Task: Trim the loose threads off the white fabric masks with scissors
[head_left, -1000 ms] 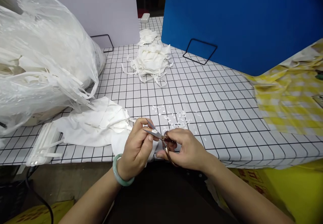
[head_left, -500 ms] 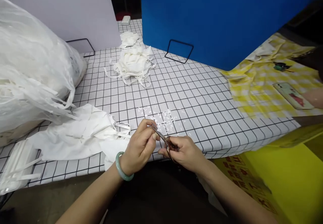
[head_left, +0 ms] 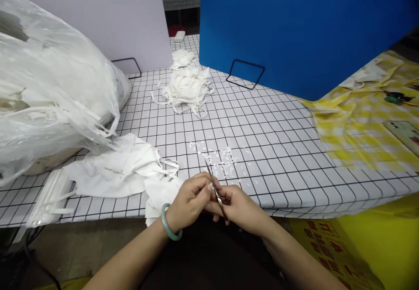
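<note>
My right hand (head_left: 240,207) grips small scissors (head_left: 214,187) at the table's near edge, blades closed and pointing up and away. My left hand (head_left: 190,200), with a green bangle on its wrist, is pinched closed right beside the blades; what it holds is too small to name. A white mask (head_left: 160,192) lies just under and left of that hand, joining a loose heap of white masks (head_left: 118,168). Tiny white clippings (head_left: 218,157) are scattered on the checked tablecloth (head_left: 281,141) just beyond both hands.
A big clear plastic bag (head_left: 49,89) of white masks fills the left. A pile of white masks (head_left: 186,89) sits farther back. A blue board (head_left: 294,28) and a white board (head_left: 108,15) stand behind. Yellow checked cloth (head_left: 363,124) with a phone (head_left: 404,133) lies right.
The scissors have swung from lying across to pointing up and away, blades closed. Both hands have drawn closer together near the table edge. The camera view shifted right, then back.
</note>
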A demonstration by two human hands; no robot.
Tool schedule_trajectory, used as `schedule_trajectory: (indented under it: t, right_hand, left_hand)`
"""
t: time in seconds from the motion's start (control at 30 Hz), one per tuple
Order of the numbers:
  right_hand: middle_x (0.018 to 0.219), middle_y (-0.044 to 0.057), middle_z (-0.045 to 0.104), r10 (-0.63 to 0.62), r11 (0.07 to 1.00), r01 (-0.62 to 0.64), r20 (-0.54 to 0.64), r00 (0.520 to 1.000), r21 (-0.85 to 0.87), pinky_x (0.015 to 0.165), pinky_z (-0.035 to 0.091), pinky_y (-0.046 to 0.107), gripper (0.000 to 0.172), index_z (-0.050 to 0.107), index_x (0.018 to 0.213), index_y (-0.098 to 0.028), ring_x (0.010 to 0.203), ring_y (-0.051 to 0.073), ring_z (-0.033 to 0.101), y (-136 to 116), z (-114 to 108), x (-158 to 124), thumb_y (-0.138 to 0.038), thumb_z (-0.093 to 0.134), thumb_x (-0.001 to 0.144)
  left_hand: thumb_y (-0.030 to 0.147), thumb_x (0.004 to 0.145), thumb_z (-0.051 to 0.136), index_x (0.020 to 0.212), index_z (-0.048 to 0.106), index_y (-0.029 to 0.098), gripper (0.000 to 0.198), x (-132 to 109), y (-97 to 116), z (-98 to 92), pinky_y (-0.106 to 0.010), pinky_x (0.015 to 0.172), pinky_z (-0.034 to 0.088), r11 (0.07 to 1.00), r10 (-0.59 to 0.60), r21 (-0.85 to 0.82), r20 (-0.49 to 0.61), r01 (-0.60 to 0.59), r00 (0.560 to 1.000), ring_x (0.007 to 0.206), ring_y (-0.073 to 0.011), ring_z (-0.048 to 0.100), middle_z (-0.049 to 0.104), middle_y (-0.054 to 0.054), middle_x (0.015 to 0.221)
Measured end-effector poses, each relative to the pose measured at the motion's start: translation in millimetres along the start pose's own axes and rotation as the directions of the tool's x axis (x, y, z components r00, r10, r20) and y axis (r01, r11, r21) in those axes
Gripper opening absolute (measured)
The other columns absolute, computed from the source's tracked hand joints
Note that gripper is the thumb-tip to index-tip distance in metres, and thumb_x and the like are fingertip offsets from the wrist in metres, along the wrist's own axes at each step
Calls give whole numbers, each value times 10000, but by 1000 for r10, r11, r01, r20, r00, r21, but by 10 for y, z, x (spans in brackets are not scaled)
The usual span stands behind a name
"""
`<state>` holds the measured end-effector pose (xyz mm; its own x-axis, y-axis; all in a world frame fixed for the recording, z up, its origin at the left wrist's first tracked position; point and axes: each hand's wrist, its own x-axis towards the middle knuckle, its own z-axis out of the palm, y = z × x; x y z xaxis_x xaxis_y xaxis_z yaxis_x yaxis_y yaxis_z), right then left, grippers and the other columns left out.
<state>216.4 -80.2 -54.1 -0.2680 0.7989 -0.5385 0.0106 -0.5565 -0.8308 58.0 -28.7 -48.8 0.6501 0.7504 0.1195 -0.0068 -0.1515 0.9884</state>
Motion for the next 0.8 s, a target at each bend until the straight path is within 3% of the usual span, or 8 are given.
schedule_trajectory:
  t: [0.13, 0.23, 0.33, 0.47, 0.57, 0.67, 0.73, 0.8]
  right_hand:
    - [659, 18, 656, 38, 980, -76, 203, 978, 183, 448, 453, 207, 420, 684, 765, -152, 615, 170, 663, 118, -91, -79, -484, 891, 613]
    - [629, -9, 620, -13, 979, 22, -46, 999, 201, 463, 420, 197, 428, 685, 747, -161, 586, 137, 611, 235, -51, -136, -444, 938, 549]
    - [665, -19, 614, -123, 980, 159, -261, 958, 123, 556, 436, 210, 407, 698, 736, -168, 616, 106, 532, 256, 73, -177, -389, 967, 524]
    - [694, 3, 629, -162, 965, 172, -62, 985, 198, 532, 388, 219, 465, 721, 846, -171, 600, 106, 488, 173, 206, -153, -563, 876, 649]
    - [692, 33, 640, -218, 949, 231, -85, 972, 215, 585, 431, 257, 571, 734, 911, -162, 617, 132, 516, 124, 198, -58, -714, 704, 768]
    - [771, 65, 664, -308, 930, 346, -253, 917, 124, 743, 500, 332, 620, 730, 916, -180, 752, 196, 597, 80, 165, 88, -777, 603, 803]
    - [1029, 116, 707, -388, 915, 404, -244, 889, 15, 881, 508, 392, 669, 712, 1046, -210, 989, 269, 632, 52, 199, 185, -812, 528, 820]
    - [1360, 138, 602, -438, 899, 434, -150, 887, -56, 973, 498, 439, 729, 621, 1246, -248, 1203, 311, 574, 53, 302, 258, -825, 513, 814]
  left_hand:
    - [234, 974, 454, 724, 534, 165, 272, -87, -5, 69, -280, 715, 480, 997, 63, 52, 18, -64, 998, 769, -165, 567, 596, -72, 812]
    - [205, 953, 461, 712, 499, 176, 246, -124, -17, 98, -267, 647, 439, 984, 112, 135, 30, -116, 993, 710, -156, 514, 529, -39, 727]
    - [207, 960, 453, 707, 491, 181, 257, -144, -2, 64, -264, 628, 430, 974, 136, 176, 47, -142, 990, 687, -148, 492, 496, -27, 719]
    - [225, 998, 429, 747, 537, 178, 278, -187, 220, -189, -299, 723, 498, 950, 190, 239, 67, -200, 980, 846, -192, 585, 564, -67, 804]
    - [239, 1021, 436, 791, 589, 179, 282, -279, 564, -569, -367, 906, 521, 931, 199, 331, -108, -154, 974, 1100, -241, 597, 640, -112, 1041]
    - [261, 1037, 411, 844, 622, 190, 294, -447, 811, -926, -416, 1005, 501, 926, 239, 367, -374, -94, 896, 1157, -245, 585, 618, -99, 1196]
    - [287, 1035, 412, 900, 624, 201, 266, -595, 764, -1027, -442, 1036, 492, 896, 265, 441, -444, -49, 856, 1191, -258, 578, 616, -95, 1216]
    - [351, 979, 533, 1043, 621, 211, 177, -753, 528, -990, -492, 1047, 490, 814, 237, 578, -422, 58, 875, 1250, -309, 552, 593, -118, 1296]
